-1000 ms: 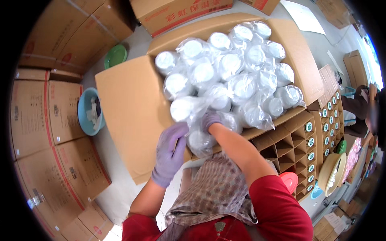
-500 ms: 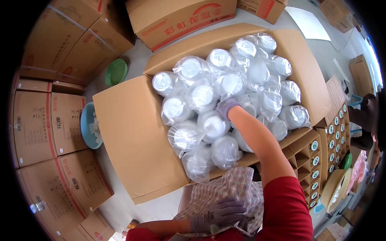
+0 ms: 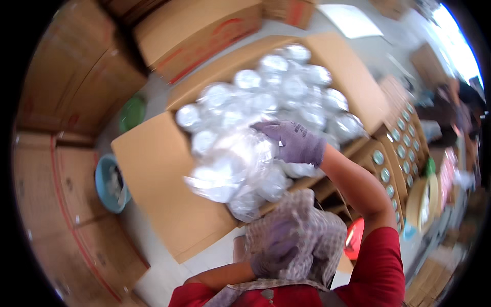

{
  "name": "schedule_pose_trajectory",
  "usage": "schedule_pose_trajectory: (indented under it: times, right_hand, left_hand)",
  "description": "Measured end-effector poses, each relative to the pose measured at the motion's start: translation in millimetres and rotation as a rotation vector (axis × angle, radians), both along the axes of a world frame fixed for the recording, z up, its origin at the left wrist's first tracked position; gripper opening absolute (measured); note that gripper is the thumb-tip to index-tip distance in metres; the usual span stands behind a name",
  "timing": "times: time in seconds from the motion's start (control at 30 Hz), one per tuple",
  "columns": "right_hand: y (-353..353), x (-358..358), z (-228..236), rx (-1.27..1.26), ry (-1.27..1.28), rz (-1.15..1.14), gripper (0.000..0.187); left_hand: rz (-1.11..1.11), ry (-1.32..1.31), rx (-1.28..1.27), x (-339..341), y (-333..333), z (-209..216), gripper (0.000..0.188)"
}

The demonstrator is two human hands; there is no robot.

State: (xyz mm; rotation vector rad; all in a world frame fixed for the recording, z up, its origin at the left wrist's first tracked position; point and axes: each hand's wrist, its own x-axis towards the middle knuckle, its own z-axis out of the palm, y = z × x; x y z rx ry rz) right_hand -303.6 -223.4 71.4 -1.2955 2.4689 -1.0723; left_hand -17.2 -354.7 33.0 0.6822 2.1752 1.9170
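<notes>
My right hand [image 3: 302, 140], in a grey-purple glove, grips the gathered film of a clear plastic bag [image 3: 248, 146] at the middle of a large open carton [image 3: 151, 174]. The bag wraps a rounded, whitish piece, blurred by motion. Around it the carton is packed with similar bagged pieces [image 3: 273, 64], which show round white ends. Near my body, my left hand [image 3: 276, 258], gloved alike, is at the checked apron [image 3: 317, 235]. Its fingers are smeared and partly hidden among the folds.
Stacked cartons [image 3: 66, 189] line the left side. A blue basin [image 3: 110, 184] and a green basin [image 3: 132, 113] stand on the floor beside them. At right, a divided carton [image 3: 381, 174] holds pieces with round tops. A red object [image 3: 354, 239] is near my right elbow. A person [image 3: 455, 110] is at far right.
My right hand has drawn back toward me and now has a bag in its fingers. The whole view has shifted, and the apron is bunched higher over my left hand.
</notes>
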Motion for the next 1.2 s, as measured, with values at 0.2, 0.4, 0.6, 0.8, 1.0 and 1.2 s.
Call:
schedule_pose_trajectory:
  times: [0.2, 0.4, 0.6, 0.8, 1.0, 1.2]
  right_hand:
    - [117, 178, 167, -0.3, -0.381, -0.683, 0.047]
    - [133, 417, 150, -0.328, -0.788, -0.907, 0.049]
    - [156, 505, 145, -0.168, 0.062, -1.399, 0.051]
    - [322, 491, 97, -1.223, 0.522, -1.824, 0.017]
    - [412, 537, -84, -1.042, 0.363, -2.155, 0.026]
    - [381, 535, -17, 0.485, -0.808, -1.757, 0.046]
  left_hand:
    - [0.636, 0.386, 0.048, -43, -40, 70, 0.084]
    - [-0.584, -0.545, 0.542, -21, 32, 76, 0.073]
    - [-0.899, -0.634, 0.301, 32, 138, 57, 0.071]
    - [-0.98, -0.708, 0.183, 45, 210, 57, 0.068]
    - [-0.978, -0.7, -0.171, 43, 233, 53, 0.086]
    - [-0.736, -0.725, -0.123, 39, 230, 58, 0.108]
